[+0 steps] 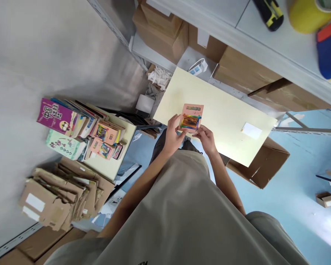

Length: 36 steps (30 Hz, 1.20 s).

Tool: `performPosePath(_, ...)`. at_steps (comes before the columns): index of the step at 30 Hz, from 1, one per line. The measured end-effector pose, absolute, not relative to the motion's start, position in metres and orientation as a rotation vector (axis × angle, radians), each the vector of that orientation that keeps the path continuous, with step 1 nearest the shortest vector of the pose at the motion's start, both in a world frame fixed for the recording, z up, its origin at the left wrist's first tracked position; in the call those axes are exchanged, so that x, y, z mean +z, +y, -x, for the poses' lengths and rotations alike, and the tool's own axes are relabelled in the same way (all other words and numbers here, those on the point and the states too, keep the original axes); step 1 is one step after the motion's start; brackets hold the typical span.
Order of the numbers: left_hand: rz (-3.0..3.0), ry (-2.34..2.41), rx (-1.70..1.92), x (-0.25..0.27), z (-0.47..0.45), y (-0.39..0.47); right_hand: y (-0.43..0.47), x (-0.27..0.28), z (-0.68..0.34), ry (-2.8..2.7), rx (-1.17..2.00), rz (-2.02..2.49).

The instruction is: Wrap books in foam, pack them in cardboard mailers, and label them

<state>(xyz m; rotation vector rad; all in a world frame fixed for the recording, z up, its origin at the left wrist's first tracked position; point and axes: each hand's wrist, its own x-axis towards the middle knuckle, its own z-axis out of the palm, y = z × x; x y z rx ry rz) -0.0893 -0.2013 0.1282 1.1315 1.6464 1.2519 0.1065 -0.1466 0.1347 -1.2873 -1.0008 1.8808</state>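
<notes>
1. Closest thing is the person's own grey shirt [165, 213], with both bare arms reaching out past it.
2. Left hand [173, 135] has hold of a small pink booklet [192, 117] by its left side, thumb along the bottom.
3. Right hand [206, 138] is pinching the same booklet near its lower right corner, so both hands are on it.
4. Booklet's held over the near edge of a cream table [220, 110], colourful picture side up. Can't really read the title.
5. On the table, off to the right, there's a white paper slip [252, 130]. Open cardboard box [270, 158] sits just past that end, lower down.
6. Over to the left, a side table [106, 165] is loaded with books, including a purple book [56, 116] and similar pink ones, with flattened cardboard [63, 198] next to them.
7. Beyond the cream table: a white power strip [199, 67] and big cardboard boxes [246, 70].
</notes>
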Motion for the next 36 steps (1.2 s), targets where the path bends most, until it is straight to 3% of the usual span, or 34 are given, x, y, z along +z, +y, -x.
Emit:
performPosePath(7, -0.802, 1.739, 1.032, 0.073, 0.151, -0.168, -0.119, 0.083, -0.044, -1.014, 1.885, 1.494)
performPosePath(17, -0.878, 1.723, 0.746, -0.002, 0.229, -0.03, -0.009, -0.004, 0.061, -0.937, 1.546, 1.893)
performPosePath(22, -0.854, 1.597, 0.748, -0.02, 0.27, -0.031, 0.002, -0.003, 0.059, -1.291, 1.026, 2.254)
performPosePath(26, -0.647, 1.659, 0.805, -0.042, 0.31, -0.063, -0.002, 0.018, 0.069, -1.694, 0.701, 2.191)
performPosePath(31, -0.285, 1.795, 0.698, -0.086, 0.343, -0.098, 0.025, 0.02, 0.141, -2.089, 0.915, 1.86)
performPosePath(36, -0.107, 1.858, 0.681, -0.134, 0.359, -0.111, 0.082, -0.034, 0.239, -2.64, 1.209, 1.623)
